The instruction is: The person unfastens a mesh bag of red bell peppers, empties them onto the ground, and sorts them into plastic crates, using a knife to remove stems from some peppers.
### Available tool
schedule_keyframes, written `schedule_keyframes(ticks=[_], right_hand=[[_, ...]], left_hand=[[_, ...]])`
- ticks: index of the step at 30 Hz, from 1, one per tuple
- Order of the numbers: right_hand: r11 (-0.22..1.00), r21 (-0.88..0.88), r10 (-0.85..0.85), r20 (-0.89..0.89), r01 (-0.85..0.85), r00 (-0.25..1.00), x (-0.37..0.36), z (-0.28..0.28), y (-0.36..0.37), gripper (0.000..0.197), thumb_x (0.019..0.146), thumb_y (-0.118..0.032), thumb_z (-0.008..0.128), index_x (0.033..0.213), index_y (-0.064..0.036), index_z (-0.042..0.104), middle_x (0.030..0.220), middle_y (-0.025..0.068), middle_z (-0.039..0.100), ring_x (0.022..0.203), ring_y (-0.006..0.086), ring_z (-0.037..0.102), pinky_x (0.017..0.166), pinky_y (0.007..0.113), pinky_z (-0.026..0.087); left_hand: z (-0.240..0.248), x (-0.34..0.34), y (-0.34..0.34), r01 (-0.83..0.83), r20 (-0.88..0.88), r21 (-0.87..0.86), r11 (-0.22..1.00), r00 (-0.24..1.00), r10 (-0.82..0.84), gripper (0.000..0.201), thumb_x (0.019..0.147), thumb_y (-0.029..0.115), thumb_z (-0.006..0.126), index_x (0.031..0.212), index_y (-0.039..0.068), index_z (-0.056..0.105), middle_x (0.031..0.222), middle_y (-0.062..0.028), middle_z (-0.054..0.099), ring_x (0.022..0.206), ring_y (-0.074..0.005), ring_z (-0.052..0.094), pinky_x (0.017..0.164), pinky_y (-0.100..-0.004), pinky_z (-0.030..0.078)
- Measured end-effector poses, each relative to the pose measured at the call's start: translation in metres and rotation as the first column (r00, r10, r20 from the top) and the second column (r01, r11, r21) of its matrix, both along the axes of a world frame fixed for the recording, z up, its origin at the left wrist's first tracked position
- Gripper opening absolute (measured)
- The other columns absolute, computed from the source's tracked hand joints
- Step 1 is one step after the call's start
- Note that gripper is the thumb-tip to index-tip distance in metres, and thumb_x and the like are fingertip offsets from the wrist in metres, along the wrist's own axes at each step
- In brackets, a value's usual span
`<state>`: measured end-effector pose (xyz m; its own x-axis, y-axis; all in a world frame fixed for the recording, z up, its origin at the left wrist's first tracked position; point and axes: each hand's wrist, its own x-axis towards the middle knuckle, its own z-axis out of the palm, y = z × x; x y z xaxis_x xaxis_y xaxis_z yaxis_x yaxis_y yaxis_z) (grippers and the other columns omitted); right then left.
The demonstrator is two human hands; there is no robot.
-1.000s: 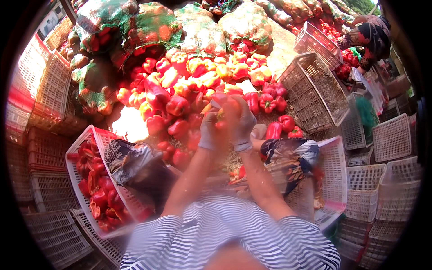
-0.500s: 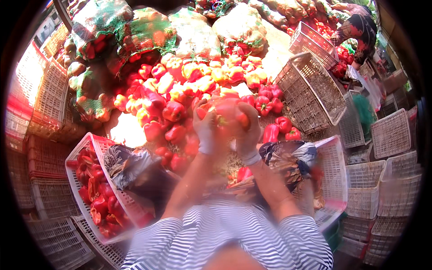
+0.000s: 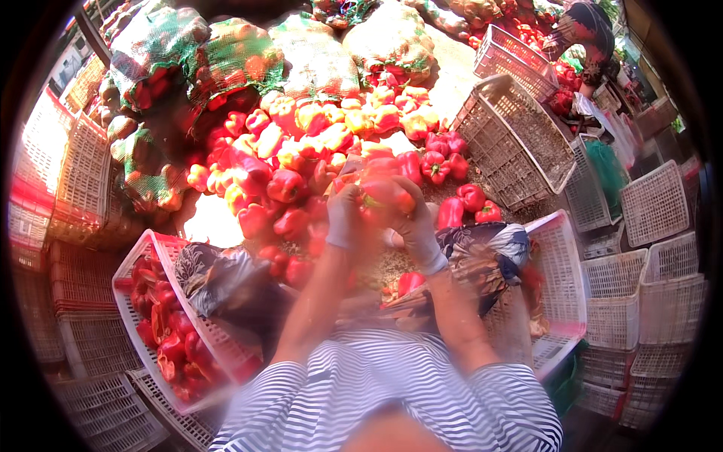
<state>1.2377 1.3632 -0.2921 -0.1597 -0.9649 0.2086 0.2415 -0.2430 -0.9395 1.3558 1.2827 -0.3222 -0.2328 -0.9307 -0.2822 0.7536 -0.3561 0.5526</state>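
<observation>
My left hand [image 3: 343, 216], in a pale glove, is closed around the left side of a red bell pepper [image 3: 382, 188]. The right side of that pepper is gripped by my right hand [image 3: 416, 226], gloved as well. A greenish part shows low on the pepper between the hands; blur hides finer detail, and I cannot make out any tool. Just beyond my hands spreads a heap of red bell peppers [image 3: 287, 185]. Two more red peppers [image 3: 471, 197] lie to the right of my right hand.
A crate [image 3: 218, 348] of cut red peppers stands at my left, another crate [image 3: 563, 294] at my right. Full mesh sacks [image 3: 312, 60] line the far side. An empty tipped crate [image 3: 520, 143] lies far right, near another person [image 3: 584, 38]. Stacked crates [image 3: 611, 301] flank both sides.
My right hand has turned and dropped slightly, its wrist now further right, while both hands keep hold of the pepper. The whole view has shifted a little.
</observation>
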Motion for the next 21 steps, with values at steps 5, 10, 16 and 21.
schedule_keyframes(ticks=[5,10,16,21], right_hand=[[0.930,-0.038,-0.363,0.044,0.365,0.931,-0.026,0.026,0.004,0.055,0.084,-0.016,0.077,0.132,-0.0078,0.052,0.123,0.0051,0.058,0.112,0.0151,0.055,0.099,0.030,0.046],[0.822,-0.187,-0.490,0.248,0.537,0.836,-0.087,0.094,0.017,0.046,0.088,-0.018,0.072,0.128,-0.0035,0.054,0.120,0.0055,0.060,0.110,0.0154,0.058,0.095,0.030,0.049],[0.858,-0.007,-0.329,0.761,0.514,0.559,-0.160,0.078,0.064,0.031,0.094,-0.022,0.063,0.123,-0.0133,0.059,0.107,0.0059,0.070,0.088,0.0193,0.070,0.051,0.026,0.055],[0.848,-0.112,-0.128,0.905,0.518,0.405,-0.179,0.067,0.101,0.028,0.097,-0.029,0.059,0.121,-0.0148,0.061,0.106,0.0079,0.070,0.077,0.0161,0.068,0.046,0.025,0.051]], left_hand=[[0.031,-0.049,-0.009,0.255,-0.145,-0.109,0.961,0.952,-0.269,0.041,0.086,-0.001,0.046,0.127,0.002,0.048,0.113,-0.0151,0.063,0.101,-0.0245,0.065,0.089,-0.0362,0.056],[0.118,-0.139,0.011,0.130,0.061,-0.404,0.905,0.991,-0.116,0.046,0.077,-0.004,0.048,0.122,0.000,0.055,0.107,-0.0104,0.061,0.090,-0.0176,0.062,0.079,-0.0293,0.054],[0.163,-0.231,0.053,0.321,0.222,-0.566,0.760,0.946,-0.234,0.043,0.079,-0.001,0.053,0.122,-0.001,0.057,0.106,-0.0072,0.062,0.088,-0.0140,0.060,0.077,-0.0257,0.051],[0.136,-0.288,0.072,0.505,0.139,-0.583,0.636,0.833,-0.535,0.046,0.083,-0.001,0.050,0.129,-0.001,0.052,0.109,-0.0103,0.063,0.092,-0.0178,0.064,0.081,-0.0297,0.054]])
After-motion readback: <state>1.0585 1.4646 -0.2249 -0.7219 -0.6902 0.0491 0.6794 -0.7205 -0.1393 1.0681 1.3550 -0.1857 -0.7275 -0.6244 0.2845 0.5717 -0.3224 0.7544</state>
